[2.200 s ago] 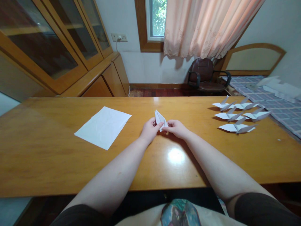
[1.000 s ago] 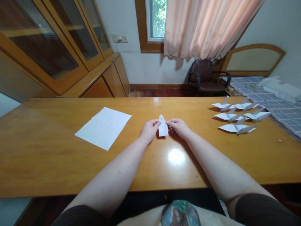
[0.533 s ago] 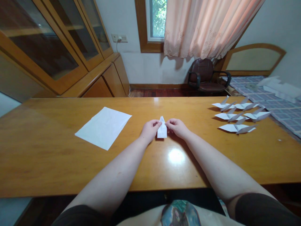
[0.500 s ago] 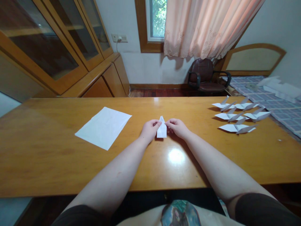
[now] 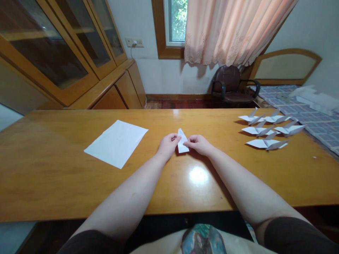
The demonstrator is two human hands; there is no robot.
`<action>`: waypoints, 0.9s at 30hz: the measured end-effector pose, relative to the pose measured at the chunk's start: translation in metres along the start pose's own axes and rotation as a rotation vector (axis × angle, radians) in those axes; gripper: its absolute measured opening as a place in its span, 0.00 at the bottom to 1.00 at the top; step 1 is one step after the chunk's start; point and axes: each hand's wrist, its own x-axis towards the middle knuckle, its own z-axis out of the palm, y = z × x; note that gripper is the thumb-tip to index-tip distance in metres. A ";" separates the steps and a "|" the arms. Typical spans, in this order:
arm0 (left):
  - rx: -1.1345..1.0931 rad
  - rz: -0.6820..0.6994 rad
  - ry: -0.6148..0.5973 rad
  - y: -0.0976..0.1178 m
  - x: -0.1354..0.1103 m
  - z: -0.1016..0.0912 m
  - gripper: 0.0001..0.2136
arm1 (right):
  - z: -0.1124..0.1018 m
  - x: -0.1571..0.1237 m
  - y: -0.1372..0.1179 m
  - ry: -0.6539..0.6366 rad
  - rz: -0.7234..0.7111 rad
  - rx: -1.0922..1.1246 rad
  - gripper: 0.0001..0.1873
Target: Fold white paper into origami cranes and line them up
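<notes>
Pinching the left side of the folded paper (image 5: 183,146), my left hand (image 5: 166,146) lays its thumb on the upper face, the other fingers bent and partly hidden. My right hand (image 5: 200,145) pinches the right side a little lower down, thumb and index finger closed on the paper; I can't make out the remaining fingertips. The piece is white and narrow, pointed toward the tabletop's far edge, with a wider, straight end toward the near edge. It is over the middle stretch of the tabletop (image 5: 53,176), closer to the far edge than to the near one. I can't tell from here whether it touches the wood or is held slightly above it.

Out to the left, a flat white sheet (image 5: 116,144) lies turned, one corner aimed at the near edge. At the tabletop's right end I count five folded paper birds (image 5: 267,144), wings spread: four gathered in two pairs toward the far right corner, the fifth just in front of them. A small white scrap (image 5: 314,157) lies near the right edge.

Beyond the far edge I see a brown armchair (image 5: 229,83) below a pink curtain (image 5: 227,31). Past the right edge is a bed (image 5: 296,116) with a checked cover; past the far left corner, a glass-fronted cabinet (image 5: 87,67).
</notes>
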 end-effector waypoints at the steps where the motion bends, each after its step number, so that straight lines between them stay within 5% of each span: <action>1: -0.025 -0.022 -0.008 -0.001 0.000 0.000 0.10 | -0.001 0.000 -0.001 0.015 -0.002 -0.014 0.20; 9: -0.034 -0.082 -0.013 -0.003 0.001 0.001 0.11 | -0.004 0.003 0.003 0.141 -0.027 -0.063 0.20; 13: -0.085 -0.055 0.062 -0.005 0.003 0.000 0.15 | 0.001 0.004 0.006 0.146 -0.026 0.117 0.17; 17: -0.100 -0.034 0.091 -0.002 0.003 0.000 0.12 | 0.004 0.005 0.006 0.136 -0.065 0.324 0.25; 27: -0.237 -0.007 0.015 0.001 0.002 0.004 0.20 | 0.002 0.005 0.006 0.241 -0.153 0.376 0.25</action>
